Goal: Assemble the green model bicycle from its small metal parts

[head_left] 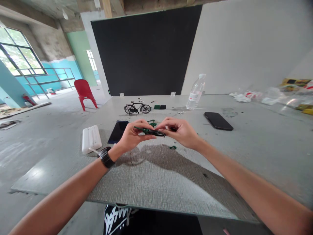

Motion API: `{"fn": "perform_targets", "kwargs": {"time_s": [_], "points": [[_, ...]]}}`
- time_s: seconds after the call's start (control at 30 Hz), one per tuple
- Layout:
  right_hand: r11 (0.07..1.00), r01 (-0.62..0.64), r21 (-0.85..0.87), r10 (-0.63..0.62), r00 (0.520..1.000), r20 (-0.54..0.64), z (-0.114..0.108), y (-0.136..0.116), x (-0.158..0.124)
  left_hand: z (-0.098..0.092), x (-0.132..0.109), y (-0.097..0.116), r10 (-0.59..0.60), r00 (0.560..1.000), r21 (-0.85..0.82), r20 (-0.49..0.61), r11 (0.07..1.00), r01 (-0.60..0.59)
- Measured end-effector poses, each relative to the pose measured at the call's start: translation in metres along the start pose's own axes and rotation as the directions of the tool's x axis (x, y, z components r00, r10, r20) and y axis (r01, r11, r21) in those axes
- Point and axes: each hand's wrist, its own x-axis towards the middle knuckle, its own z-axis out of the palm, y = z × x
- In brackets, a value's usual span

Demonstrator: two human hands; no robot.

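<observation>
Both my hands meet above the grey table (156, 176), holding one small dark green model part (149, 131) between them. My left hand (133, 135), with a black watch on its wrist, pinches the part's left end. My right hand (179, 130) pinches its right end with fingers pressed together. Small green pieces (172, 147) lie on the table just below my right hand, and more green bits (153, 123) lie behind the part.
A finished miniature black bicycle (137, 107) stands further back. A dark phone (118, 131) and a white case (91, 138) lie to the left, another phone (218, 121) to the right. A water bottle (195, 92) stands behind, plastic bags (269, 98) at far right, a red chair (83, 92) on the left.
</observation>
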Motion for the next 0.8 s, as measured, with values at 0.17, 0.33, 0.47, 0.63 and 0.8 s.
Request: {"fn": "perform_targets", "kwargs": {"time_s": [0.17,0.33,0.47,0.63,0.8], "points": [[0.999,-0.035,0.002,0.035,0.998,0.044,-0.002,-0.002,0.001,-0.002,0.001,0.003,-0.032,0.997,-0.003,0.065,0.999,0.032],[0.990,-0.132,0.058,0.114,0.963,0.246,-0.007,0.001,0.003,-0.004,0.002,0.007,-0.053,0.972,-0.022,0.230,0.998,0.060],[0.978,-0.199,0.071,0.159,0.916,0.369,-0.009,0.004,0.002,-0.005,0.002,0.010,-0.059,0.947,-0.022,0.314,0.997,0.069],[0.967,-0.234,0.102,0.170,0.888,0.427,-0.005,0.008,0.000,-0.005,0.002,0.011,-0.077,0.922,-0.104,0.379,0.987,0.125],[0.957,-0.182,0.226,0.073,0.904,0.422,0.002,0.013,0.000,-0.006,0.002,0.012,-0.111,0.904,-0.135,0.412,0.974,0.181]]}}
